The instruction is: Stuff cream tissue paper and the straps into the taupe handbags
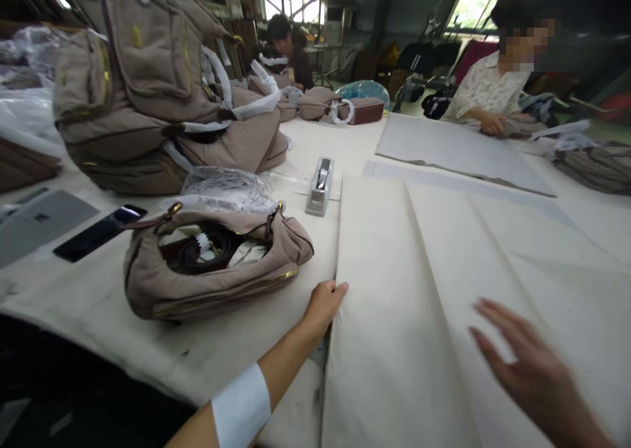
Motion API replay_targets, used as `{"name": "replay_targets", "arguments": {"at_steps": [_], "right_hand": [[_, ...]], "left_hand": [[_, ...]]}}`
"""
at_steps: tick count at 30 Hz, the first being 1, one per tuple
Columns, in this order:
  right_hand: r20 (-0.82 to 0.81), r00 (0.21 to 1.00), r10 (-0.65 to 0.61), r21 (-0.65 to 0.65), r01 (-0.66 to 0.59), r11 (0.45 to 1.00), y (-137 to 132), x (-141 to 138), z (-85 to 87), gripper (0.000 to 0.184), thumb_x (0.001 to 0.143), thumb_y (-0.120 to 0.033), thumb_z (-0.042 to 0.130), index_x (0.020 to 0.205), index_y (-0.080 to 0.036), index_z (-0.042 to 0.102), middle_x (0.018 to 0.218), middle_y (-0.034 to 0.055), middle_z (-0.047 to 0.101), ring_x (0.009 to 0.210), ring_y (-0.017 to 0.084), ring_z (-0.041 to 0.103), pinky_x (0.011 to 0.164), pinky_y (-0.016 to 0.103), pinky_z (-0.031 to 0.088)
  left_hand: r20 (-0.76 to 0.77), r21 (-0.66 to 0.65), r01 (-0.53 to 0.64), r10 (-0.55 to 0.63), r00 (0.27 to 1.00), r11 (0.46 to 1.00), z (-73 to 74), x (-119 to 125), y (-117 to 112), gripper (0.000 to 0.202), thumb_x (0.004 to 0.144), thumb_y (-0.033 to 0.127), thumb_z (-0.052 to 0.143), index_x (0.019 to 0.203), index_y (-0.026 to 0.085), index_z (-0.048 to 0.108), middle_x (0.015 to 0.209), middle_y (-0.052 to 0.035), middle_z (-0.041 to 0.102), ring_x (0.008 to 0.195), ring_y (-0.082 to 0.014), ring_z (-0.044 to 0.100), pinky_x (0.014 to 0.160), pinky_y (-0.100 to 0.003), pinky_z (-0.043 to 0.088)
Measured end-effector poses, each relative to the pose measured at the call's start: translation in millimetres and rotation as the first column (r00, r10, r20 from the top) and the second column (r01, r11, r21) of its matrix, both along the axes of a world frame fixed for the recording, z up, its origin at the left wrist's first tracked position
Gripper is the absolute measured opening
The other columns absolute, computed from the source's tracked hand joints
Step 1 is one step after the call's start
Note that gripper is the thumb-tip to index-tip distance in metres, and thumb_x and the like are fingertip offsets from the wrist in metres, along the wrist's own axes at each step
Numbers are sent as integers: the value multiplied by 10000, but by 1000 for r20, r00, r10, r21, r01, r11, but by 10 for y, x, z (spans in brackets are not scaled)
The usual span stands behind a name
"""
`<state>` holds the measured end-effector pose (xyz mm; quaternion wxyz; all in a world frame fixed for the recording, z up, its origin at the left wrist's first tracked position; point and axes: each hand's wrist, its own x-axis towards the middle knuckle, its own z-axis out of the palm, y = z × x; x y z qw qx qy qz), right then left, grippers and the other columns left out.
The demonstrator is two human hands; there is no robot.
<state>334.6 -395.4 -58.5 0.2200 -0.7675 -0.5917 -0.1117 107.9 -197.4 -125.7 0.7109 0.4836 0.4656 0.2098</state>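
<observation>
A large cream sheet lies creased on the table in front of me. My left hand rests at the sheet's left edge, thumb on top and fingers curled at the edge, seeming to pinch it. My right hand hovers over the sheet at the lower right, fingers stretched out and apart, blurred by motion, holding nothing. A taupe handbag lies open-topped just left of my left hand, with a dark strap and white paper inside.
A tape dispenser stands behind the bag. A pile of taupe bags fills the back left. A dark phone and grey tablet lie at left. Two people sit at the far side, one by grey sheets.
</observation>
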Motion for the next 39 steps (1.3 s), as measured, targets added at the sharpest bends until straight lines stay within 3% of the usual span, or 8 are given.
{"name": "replay_targets", "arguments": {"at_steps": [2,5,11,16,22,28,32,39], "right_hand": [[20,928,373,-155,-365,918,213,-523,-102,368,862,-279,506,1226,-293,460,1183,89,542,1068,236,536,895,400,495],[-98,841,532,-325,-532,782,557,-1096,-309,326,819,-168,496,1144,-169,507,1095,116,560,980,243,541,816,396,515],[-377,886,271,-383,-415,825,830,-1225,-540,105,812,-159,435,823,-162,539,858,67,548,746,178,537,672,317,472],[-762,647,-8,-307,-351,885,764,-1351,-495,160,824,-322,481,795,-177,544,730,12,563,675,149,533,606,256,435],[-864,485,-136,-309,-295,904,706,-1449,-464,265,813,-420,505,794,-161,560,718,8,568,695,152,540,662,266,439],[-814,574,-87,-301,-289,909,691,-1446,-484,261,816,-413,523,775,-159,565,716,16,578,674,149,524,623,256,421],[-667,728,156,-223,-395,891,691,-1466,-537,176,878,-268,426,835,-172,567,820,44,593,749,156,533,670,263,424],[-70,785,616,-537,-550,639,745,-1049,-446,119,816,-108,470,762,-188,538,799,36,598,751,191,496,665,319,367]], "left_hand": [[16,-96,36,-35,999,995,30,-101,-89,340,700,481,556,732,143,563,626,-10,580,609,-171,566,499,-233,422],[44,-234,96,-88,995,967,39,-321,-314,300,654,446,582,704,157,521,560,11,532,480,-150,530,424,-239,420],[87,-312,-3,31,996,950,-72,-562,-639,257,615,382,573,708,167,467,540,23,522,413,-111,495,376,-212,422],[172,-318,-56,116,978,947,-73,-544,-688,305,595,410,594,737,166,476,555,17,552,438,-113,517,390,-205,434],[202,-300,-48,112,973,953,-53,-472,-782,279,632,401,564,724,141,525,552,-9,561,460,-134,536,395,-227,453],[154,-223,-69,105,982,972,-75,-440,-761,195,693,344,519,749,158,514,561,11,546,437,-121,517,360,-207,430],[91,-165,-67,83,992,984,-125,-474,-655,154,646,279,575,696,170,479,481,49,479,367,-96,446,297,-161,349],[93,-249,8,16,996,968,-158,-555,-572,180,684,345,476,691,167,462,536,6,549,405,-140,546,359,-223,440]]}}
